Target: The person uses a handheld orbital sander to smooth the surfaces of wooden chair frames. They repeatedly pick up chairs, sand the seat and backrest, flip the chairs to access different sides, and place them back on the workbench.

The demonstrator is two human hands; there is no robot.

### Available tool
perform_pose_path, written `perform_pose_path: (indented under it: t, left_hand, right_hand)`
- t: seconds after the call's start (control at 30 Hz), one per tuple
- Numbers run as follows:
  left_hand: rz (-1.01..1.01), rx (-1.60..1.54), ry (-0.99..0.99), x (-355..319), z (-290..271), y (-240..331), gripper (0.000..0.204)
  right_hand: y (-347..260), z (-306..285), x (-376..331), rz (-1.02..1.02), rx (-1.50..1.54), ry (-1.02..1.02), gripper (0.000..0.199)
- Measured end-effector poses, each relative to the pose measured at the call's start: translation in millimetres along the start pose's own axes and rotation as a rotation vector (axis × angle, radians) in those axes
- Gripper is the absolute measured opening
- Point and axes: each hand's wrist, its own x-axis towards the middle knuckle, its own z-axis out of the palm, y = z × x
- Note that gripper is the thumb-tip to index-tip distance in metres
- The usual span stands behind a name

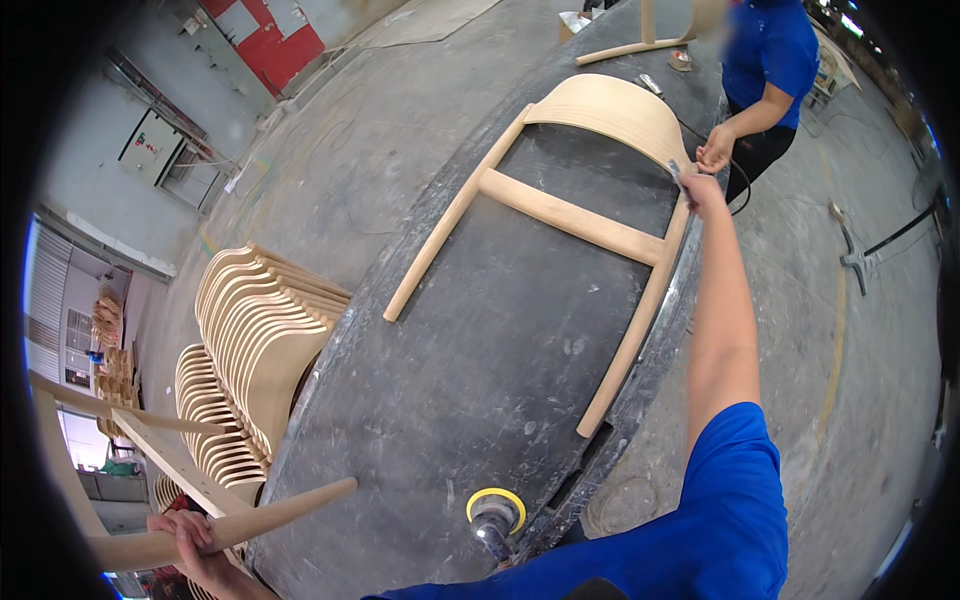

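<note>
Overhead view of a dark, dust-scuffed work surface (480,350) carrying one unfinished wooden chair back frame (570,215): one curved top rail toward the far end, two long tapered legs, one cross rail between them. The frame lies flat, presumably so the surface bears its whole length; its right leg runs along the right edge. The right hand (700,188), arm fully extended, is closed over the frame's far right corner where leg meets top rail, with a small metal piece showing at the grip; what that piece is cannot be told. The left hand (190,535), off the near left corner, is wrapped around a second wooden frame (150,470), held clear of the surface. One hand sander with a yellow-rimmed disc (495,515) rests at the near edge, within reach. Beside the left edge stand two visible stacks of curved back rails (255,340), nested to save space. One co-worker in blue (765,60) stands at the far right edge, one hand (715,152) near the frame's corner
</note>
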Motion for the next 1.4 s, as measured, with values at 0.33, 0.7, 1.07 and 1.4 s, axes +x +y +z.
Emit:
perform_pose_path:
  t: [0.33,0.7,1.07,1.4]
  left_hand:
    - [0.041,-0.027,-0.074,-2,-7,0,0.021]
    - [-0.015,-0.070,0.077,-17,-14,21,0.029]
    - [-0.045,-0.146,-0.121,-18,-20,26,0.021]
    - [0.022,-0.184,-0.292,-54,-21,41,0.013]
  right_hand:
    - [13,-67,38,0.083,-0.011,0.315,0.033]
    - [32,-129,104,-0.155,-0.040,-0.127,0.053]
    - [-49,111,-182,-0.589,0.189,-0.063,0.038]
    - [-243,163,-735,-1.386,0.537,-1.138,0.066]
